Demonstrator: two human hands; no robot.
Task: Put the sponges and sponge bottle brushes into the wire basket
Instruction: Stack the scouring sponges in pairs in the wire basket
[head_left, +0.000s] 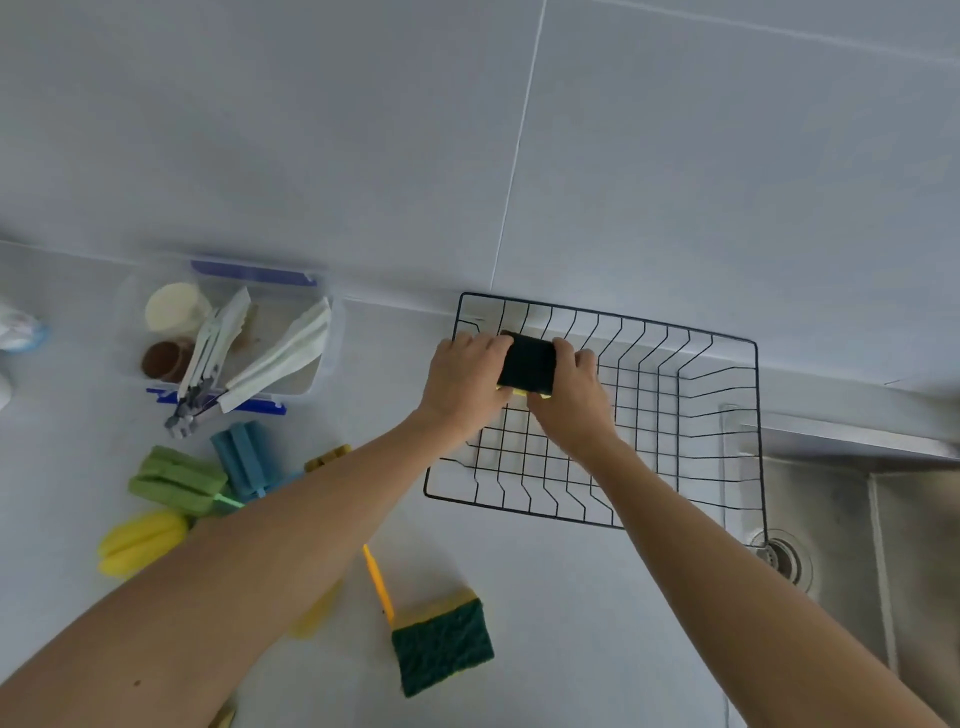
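We see both hands reaching over the black wire basket (675, 415), which sits on the pale counter (545, 571) against the wall, its right end just beside the steel sink (857, 519). The left hand (462, 384) and the right hand (571, 400) grip one scrub sponge (527, 361) between them, fingers curled around its two short ends, dark green face upward and a sliver of yellow showing beneath. It is held inside the basket's back left corner; whether it touches the wire floor we cannot tell, since the hands cover its lower edge.

A second green-and-yellow sponge (441, 649) lies on the counter in front of the basket, well apart from it. The orange handle (376, 579) beside it runs under the left forearm, so we cannot make out its brush head, only a blurred yellow shape past the arm. To the left lie three sponge bottle brushes close together: a green brush (176, 480), a blue brush (244, 457) and a yellow brush (140, 540), their handles mostly hidden by the same forearm. A small yellowish piece (327, 457) peeks out above the arm; we cannot identify it.

Behind them stands a clear plastic container (322, 364) with blue clips, holding white packets and two round items too blurred to name. Something white and blue is cut off at the left edge
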